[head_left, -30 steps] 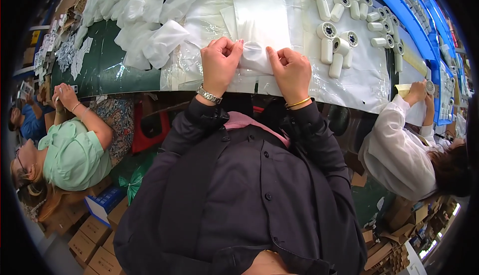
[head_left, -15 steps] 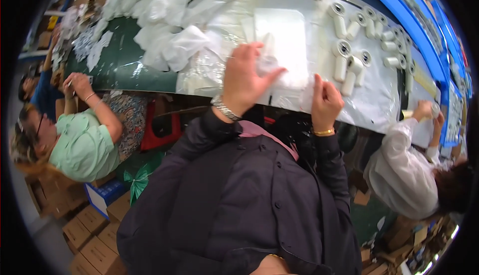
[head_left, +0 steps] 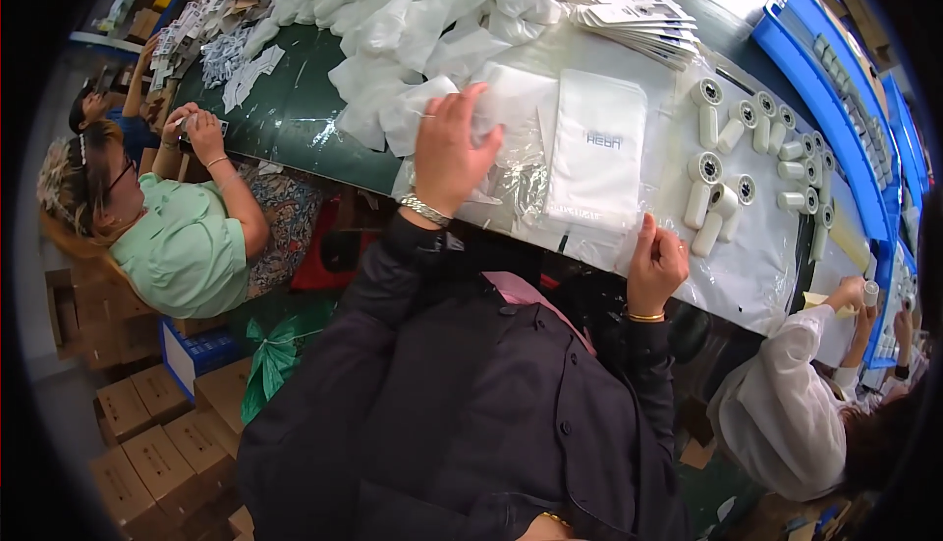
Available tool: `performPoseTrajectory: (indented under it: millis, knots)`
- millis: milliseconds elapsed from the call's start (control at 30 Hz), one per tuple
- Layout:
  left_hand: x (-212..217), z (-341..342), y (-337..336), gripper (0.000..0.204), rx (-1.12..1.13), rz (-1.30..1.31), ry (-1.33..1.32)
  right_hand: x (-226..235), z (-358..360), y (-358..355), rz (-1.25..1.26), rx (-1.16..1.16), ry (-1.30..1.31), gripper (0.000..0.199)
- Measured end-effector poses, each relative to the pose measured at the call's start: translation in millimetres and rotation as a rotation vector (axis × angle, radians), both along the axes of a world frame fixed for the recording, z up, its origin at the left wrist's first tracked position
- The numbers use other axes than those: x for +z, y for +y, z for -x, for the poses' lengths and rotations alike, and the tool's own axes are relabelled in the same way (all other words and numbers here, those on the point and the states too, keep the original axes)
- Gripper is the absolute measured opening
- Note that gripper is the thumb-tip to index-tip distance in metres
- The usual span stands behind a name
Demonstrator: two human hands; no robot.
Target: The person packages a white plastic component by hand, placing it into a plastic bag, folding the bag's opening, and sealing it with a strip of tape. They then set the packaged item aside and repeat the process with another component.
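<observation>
The bare left hand, its thumb spread apart from the fingers, hovers at the near edge of a heap of crumpled, translucent white plastic pouches. The flat, rectangular white plastic pouch lies on the table between the hands, and the bare right hand is just beside its near right corner, fingers curled in toward the thumb, though whether they pinch anything I cannot tell.

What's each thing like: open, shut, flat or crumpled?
Bare left hand: open, thumb apart
Bare right hand: fingers curled
White rectangular plastic bag: lying flat
Heap of translucent white plastic bags: crumpled
White cylindrical parts with round heads: lying down
Stack of white printed sheets: fanned out
Green plastic bag: scrunched
</observation>
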State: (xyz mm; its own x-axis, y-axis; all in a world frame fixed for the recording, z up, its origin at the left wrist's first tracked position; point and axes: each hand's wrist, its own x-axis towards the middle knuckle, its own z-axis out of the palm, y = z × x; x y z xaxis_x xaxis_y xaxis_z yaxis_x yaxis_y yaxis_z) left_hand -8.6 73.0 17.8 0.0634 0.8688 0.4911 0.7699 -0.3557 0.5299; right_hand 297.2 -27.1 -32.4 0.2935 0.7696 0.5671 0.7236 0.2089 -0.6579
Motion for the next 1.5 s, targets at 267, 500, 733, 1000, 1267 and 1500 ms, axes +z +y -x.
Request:
performPoseTrajectory:
  millis: [267,500,733,1000,1267,1500]
  knots:
    - [-19.6,67.9,9.0,0.074,0.328,0.171,0.504,-4.1,-4.1,-3.6,0.010,0.010,-0.052,0.029]
    - [-20.8,114.3,55.2,0.073,0.235,0.225,0.552,-2.3,-3.4,-3.4,0.007,0.013,-0.083,0.032]
    - [-22.2,149.3,87.7,0.069,0.351,0.244,0.613,-1.3,3.4,-1.1,0.012,0.023,-0.096,0.034]
    - [-44.4,190.8,182.5,0.059,0.454,0.338,0.729,3.0,-6.5,-8.6,-0.057,-0.017,-0.138,0.037]
    - [-71.9,290.6,176.3,0.054,0.324,0.155,0.643,40.4,-42.5,-50.2,0.141,0.050,0.159,0.027]
    - [-14.6,169.1,57.2,0.036,0.259,-0.184,0.276,107.2,-106.4,-119.1,0.220,-0.684,-1.137,0.024]
